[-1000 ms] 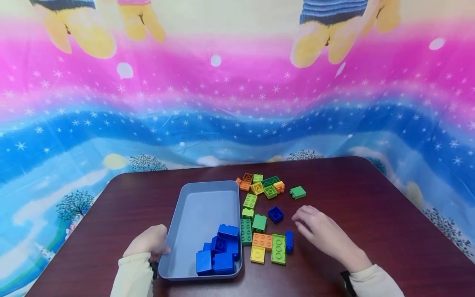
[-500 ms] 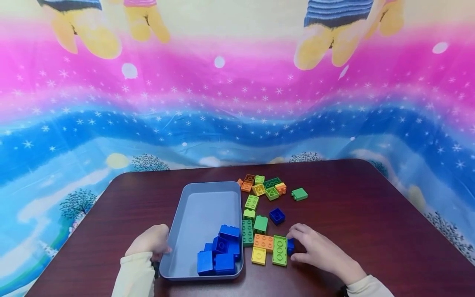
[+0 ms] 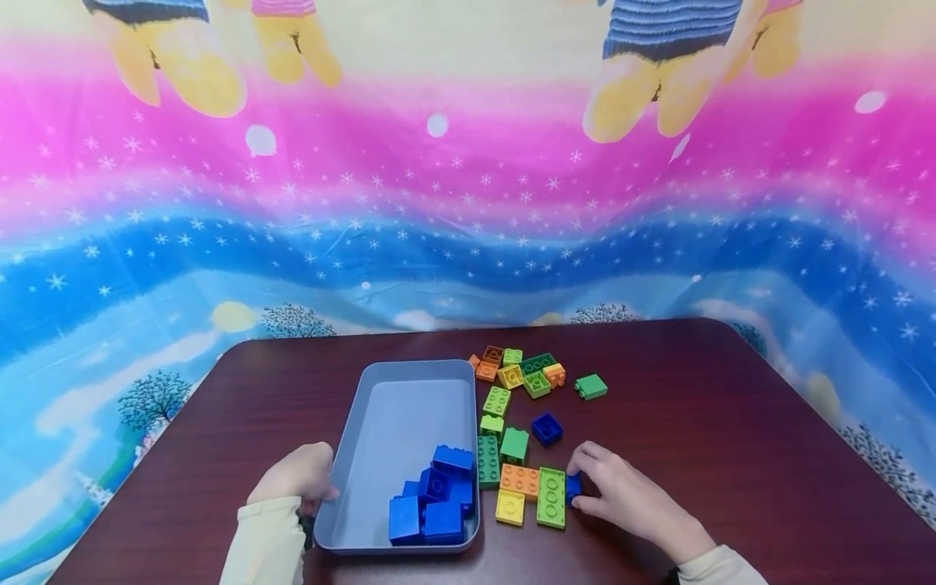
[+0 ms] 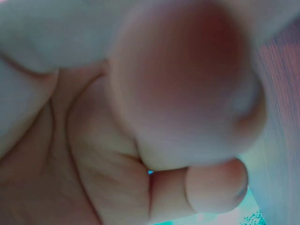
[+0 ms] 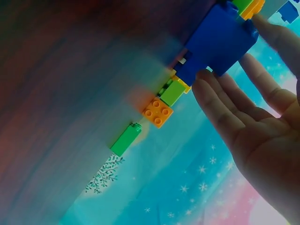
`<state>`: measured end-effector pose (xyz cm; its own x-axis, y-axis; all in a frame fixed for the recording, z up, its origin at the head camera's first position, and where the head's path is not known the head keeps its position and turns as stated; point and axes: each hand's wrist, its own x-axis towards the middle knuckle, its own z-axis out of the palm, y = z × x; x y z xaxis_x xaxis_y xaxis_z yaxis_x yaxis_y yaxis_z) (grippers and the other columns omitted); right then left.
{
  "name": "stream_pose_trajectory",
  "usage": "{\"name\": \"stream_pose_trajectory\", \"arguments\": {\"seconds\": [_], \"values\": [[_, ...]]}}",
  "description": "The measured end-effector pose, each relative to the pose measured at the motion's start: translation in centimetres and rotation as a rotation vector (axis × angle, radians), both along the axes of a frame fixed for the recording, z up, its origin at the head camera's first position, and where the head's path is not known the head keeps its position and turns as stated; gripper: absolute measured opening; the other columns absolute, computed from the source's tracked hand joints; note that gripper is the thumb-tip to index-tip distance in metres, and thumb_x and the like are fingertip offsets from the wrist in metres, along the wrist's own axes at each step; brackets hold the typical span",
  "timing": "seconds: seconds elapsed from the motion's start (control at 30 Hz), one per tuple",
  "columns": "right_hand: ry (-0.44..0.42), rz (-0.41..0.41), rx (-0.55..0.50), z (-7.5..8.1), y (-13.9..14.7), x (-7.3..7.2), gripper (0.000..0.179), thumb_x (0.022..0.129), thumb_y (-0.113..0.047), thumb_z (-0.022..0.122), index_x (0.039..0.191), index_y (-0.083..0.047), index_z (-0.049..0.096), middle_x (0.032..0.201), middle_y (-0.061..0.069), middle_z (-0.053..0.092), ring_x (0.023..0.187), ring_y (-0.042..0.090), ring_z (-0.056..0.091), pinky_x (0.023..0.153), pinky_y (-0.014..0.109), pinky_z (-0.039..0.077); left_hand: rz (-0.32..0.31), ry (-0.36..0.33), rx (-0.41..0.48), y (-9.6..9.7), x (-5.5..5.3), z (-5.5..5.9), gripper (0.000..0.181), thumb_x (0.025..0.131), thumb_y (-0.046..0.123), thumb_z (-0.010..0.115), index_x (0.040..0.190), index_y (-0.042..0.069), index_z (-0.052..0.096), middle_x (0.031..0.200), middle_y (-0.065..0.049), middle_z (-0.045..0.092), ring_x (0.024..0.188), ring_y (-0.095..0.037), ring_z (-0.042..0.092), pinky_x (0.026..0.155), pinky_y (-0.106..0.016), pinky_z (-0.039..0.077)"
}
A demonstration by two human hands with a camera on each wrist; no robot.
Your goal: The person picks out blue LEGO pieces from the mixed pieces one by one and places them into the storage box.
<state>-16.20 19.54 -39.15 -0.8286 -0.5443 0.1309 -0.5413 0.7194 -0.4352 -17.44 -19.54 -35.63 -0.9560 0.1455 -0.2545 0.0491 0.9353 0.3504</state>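
My left hand [image 3: 296, 475] grips the left side of a grey-blue tray [image 3: 387, 406], its thumb tip at the rim; most of its fingers are hidden in the head view. In the left wrist view, curled fingers [image 4: 215, 187] fill the picture, partly blurred. Several blue bricks [image 3: 442, 520] are piled in the tray's near right corner. Right of the tray, my right hand [image 3: 629, 491] pinches a blue toy brick [image 5: 220, 40] between thumb and fingers. That brick stands beside a lime green brick [image 3: 552, 497].
A darker blue brick [image 3: 547, 428] lies beyond my right hand. Orange [image 3: 519, 479], yellow [image 3: 509, 507] and green bricks [image 3: 515, 444] line the tray's right side. A mixed cluster sits farther back, with one green brick [image 3: 591, 386] apart. A printed cloth [image 3: 468, 203] hangs behind the table.
My right hand has moved down and left onto the blue brick beside the lime green one, and its fingers have closed round it. The left hand and tray stay put.
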Motion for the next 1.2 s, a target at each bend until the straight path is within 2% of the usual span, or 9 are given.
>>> {"name": "stream_pose_trajectory", "arguments": {"seconds": [0.2, 0.47, 0.67, 0.93, 1.2], "values": [[0.052, -0.019, 0.002, 0.0, -0.2, -0.4, 0.022, 0.072, -0.008, 0.072, 0.086, -0.009, 0.055, 0.085, -0.004, 0.045, 0.069, 0.006, 0.045, 0.057, 0.022, 0.042, -0.002, -0.005, 0.002, -0.1, -0.1, -0.2, 0.024, 0.071, -0.003, 0.069, 0.058, 0.002, 0.050, 0.043, -0.006, 0.048, 0.036, -0.013, 0.046, 0.047, -0.027, 0.041], [0.244, -0.066, 0.009, 0.5, -1.0, -1.1, 0.021, 0.071, -0.005, 0.071, 0.086, -0.007, 0.057, 0.090, -0.001, 0.048, 0.073, 0.010, 0.045, 0.058, 0.021, 0.043, 0.001, -0.008, -0.001, 0.0, -0.2, -0.1, 0.024, 0.071, -0.002, 0.070, 0.059, 0.002, 0.049, 0.045, -0.007, 0.049, 0.037, -0.014, 0.048, 0.047, -0.027, 0.041], [0.335, -0.074, 0.007, 1.4, -2.0, -1.8, 0.023, 0.070, -0.005, 0.071, 0.089, -0.005, 0.058, 0.091, 0.000, 0.049, 0.076, 0.009, 0.045, 0.060, 0.021, 0.044, -0.003, 0.006, -0.003, -0.1, -0.1, -0.2, 0.025, 0.071, -0.001, 0.070, 0.059, 0.003, 0.049, 0.045, -0.007, 0.049, 0.036, -0.014, 0.049, 0.046, -0.028, 0.041], [0.455, -0.007, -0.060, 2.3, -4.5, -3.1, 0.025, 0.071, -0.001, 0.071, 0.092, -0.005, 0.059, 0.103, 0.009, 0.054, 0.090, 0.018, 0.054, 0.071, 0.028, 0.049, 0.003, -0.004, 0.003, -0.1, -0.1, -0.2, 0.024, 0.071, -0.004, 0.068, 0.057, 0.002, 0.049, 0.043, -0.006, 0.048, 0.038, -0.014, 0.047, 0.047, -0.028, 0.040], [0.479, 0.053, -0.099, 3.0, -7.7, -3.8, 0.029, 0.073, 0.004, 0.069, 0.098, -0.005, 0.058, 0.116, 0.014, 0.051, 0.098, 0.022, 0.056, 0.075, 0.027, 0.048, 0.007, -0.008, 0.002, 0.0, 0.0, -0.2, 0.023, 0.072, -0.004, 0.068, 0.057, 0.002, 0.051, 0.042, -0.005, 0.048, 0.037, -0.013, 0.046, 0.045, -0.027, 0.040]]}}
